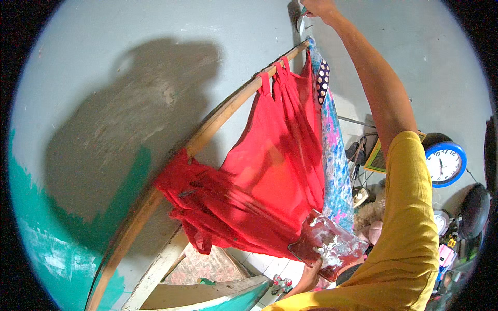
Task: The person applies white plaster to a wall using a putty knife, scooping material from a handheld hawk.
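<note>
High on the grey wall (249,20), my right hand (320,9) is closed around the handle of a small putty knife (301,22), its blade close to the wall surface. The hand is partly cut off by the top of the picture. Low down, my left hand (307,280) grips the edge of a dark red tray (329,246) smeared with white paste. Some of its fingers are hidden under the tray. A red cloth (275,150) hangs by loops from a wooden pole (220,116), just behind the tray.
A blue patterned cloth (336,150) hangs beside the red one. To the right are a blue-rimmed clock (446,165), a dark round object (474,203) and assorted clutter. A white-and-green wooden piece (228,293) stands below. Green paint (57,228) covers the lower left wall.
</note>
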Demonstrator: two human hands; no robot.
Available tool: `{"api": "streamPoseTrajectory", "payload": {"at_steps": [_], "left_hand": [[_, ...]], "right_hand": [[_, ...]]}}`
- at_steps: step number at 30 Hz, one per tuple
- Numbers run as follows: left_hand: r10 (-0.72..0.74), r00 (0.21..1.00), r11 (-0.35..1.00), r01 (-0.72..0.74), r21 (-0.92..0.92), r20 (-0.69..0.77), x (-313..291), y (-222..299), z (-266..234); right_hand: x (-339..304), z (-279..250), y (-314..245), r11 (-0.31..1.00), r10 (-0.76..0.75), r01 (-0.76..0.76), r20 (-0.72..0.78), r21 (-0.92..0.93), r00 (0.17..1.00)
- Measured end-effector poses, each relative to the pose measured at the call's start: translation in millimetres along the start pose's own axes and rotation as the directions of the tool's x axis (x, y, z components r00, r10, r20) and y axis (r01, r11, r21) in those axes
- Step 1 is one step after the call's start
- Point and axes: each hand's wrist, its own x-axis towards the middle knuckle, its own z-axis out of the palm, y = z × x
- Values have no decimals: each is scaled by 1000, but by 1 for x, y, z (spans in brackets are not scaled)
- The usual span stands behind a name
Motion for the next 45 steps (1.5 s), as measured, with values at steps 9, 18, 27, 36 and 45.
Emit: {"api": "streamPoseTrajectory", "payload": {"at_steps": [9, 18, 27, 36, 45], "left_hand": [[18, 999, 1000, -17, 4, -48, 0, -11, 3], [83, 996, 962, -74, 262, -24, -3, 3, 2], [-7, 1000, 1000, 8, -8, 19, 2, -18, -14], [-1, 999, 994, 5, -105, 32, -4, -3, 1], [-41, 999, 998, 39, 51, 30, -10, 17, 12]], "right_hand": [[-21, -31, 15, 970, 18, 23, -166, 242, 986], [-48, -16, 48, 941, -235, 198, -108, -273, 966], [-63, -2, 48, 917, -355, 306, -177, -255, 918], [-87, -8, 25, 916, -400, 398, -115, -46, 909], [-89, -39, 33, 919, -385, 393, -215, -3, 898]]}}
